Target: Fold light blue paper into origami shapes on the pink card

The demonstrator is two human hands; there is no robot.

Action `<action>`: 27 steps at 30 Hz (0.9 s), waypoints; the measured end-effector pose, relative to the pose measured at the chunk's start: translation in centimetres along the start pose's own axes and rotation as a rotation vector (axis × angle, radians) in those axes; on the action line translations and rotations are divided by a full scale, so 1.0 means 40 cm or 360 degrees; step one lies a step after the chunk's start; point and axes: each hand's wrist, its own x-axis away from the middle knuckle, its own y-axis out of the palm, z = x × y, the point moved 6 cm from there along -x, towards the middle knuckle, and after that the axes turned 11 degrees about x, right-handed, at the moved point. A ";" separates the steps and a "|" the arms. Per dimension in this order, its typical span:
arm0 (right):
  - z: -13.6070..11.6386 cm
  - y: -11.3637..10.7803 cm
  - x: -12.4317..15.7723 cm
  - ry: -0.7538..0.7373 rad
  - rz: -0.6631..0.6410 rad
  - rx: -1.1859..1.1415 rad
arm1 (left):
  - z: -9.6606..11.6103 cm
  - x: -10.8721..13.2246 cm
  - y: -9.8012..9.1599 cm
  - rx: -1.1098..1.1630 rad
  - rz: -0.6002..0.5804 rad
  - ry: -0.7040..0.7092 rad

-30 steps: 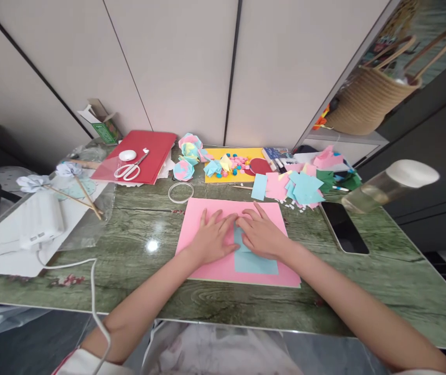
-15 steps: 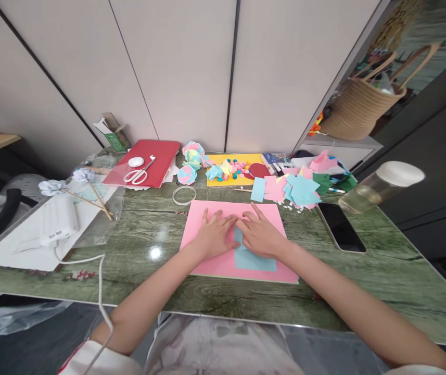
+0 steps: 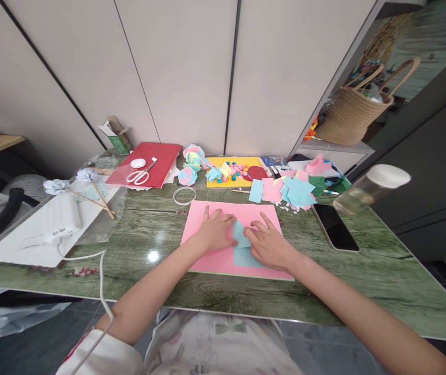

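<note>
A light blue sheet of paper [image 3: 243, 257] lies on a pink sheet [image 3: 199, 260] in front of me. Part of the blue sheet is folded over, and a crease shows across it. My left hand [image 3: 218, 233] rests flat with its fingers spread, its fingertips on the left edge of the blue sheet. On the other side, my right hand [image 3: 271, 245] is open, its fingers apart and touching the folded part. The right hand covers the right side of the blue sheet.
Behind the pink sheet are a clear tape ring [image 3: 185, 196], paper balls [image 3: 187, 176], a yellow sheet [image 3: 213, 183] with pom-poms and a heap of cut paper [image 3: 298, 191]. Scissors [image 3: 140, 175] lie on a red folder [image 3: 164, 156]. At right are a phone [image 3: 335, 227] and a bottle [image 3: 357, 198].
My right hand has slid right along the blue sheet, away from the left hand, uncovering more of the folded part. The left hand stays almost in place.
</note>
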 end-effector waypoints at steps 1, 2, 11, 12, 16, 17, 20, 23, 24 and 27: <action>0.000 -0.003 0.012 0.0016 -0.0008 -0.0003 | -0.001 0.000 0.000 -0.0001 -0.0013 -0.0006; 0.000 -0.007 0.024 0.0034 -0.0013 -0.0008 | -0.001 0.001 0.000 0.0000 -0.0021 -0.0012; -0.016 -0.029 0.155 0.0145 -0.0073 -0.0150 | -0.006 -0.001 0.006 0.0038 -0.0030 -0.0020; -0.016 -0.030 0.169 0.0162 -0.0081 -0.0161 | -0.007 -0.002 0.006 0.0044 -0.0030 -0.0016; -0.014 -0.032 0.210 0.0216 -0.0116 -0.0205 | -0.010 -0.001 0.006 0.0071 -0.0034 -0.0008; -0.012 -0.033 0.213 0.0224 -0.0121 -0.0213 | -0.008 -0.001 0.005 0.0083 -0.0026 0.0001; -0.005 -0.037 0.205 0.0235 -0.0144 -0.0234 | 0.002 -0.004 -0.002 0.0114 0.0101 0.0045; 0.006 -0.043 0.177 0.0221 -0.0174 -0.0239 | 0.012 -0.017 -0.010 0.0126 0.0352 0.0072; 0.009 -0.045 0.166 0.0209 -0.0181 -0.0236 | 0.012 -0.023 -0.010 0.0146 0.0417 0.0071; 0.014 -0.049 0.143 0.0170 -0.0202 -0.0234 | -0.004 -0.050 0.003 0.0180 0.0459 0.0037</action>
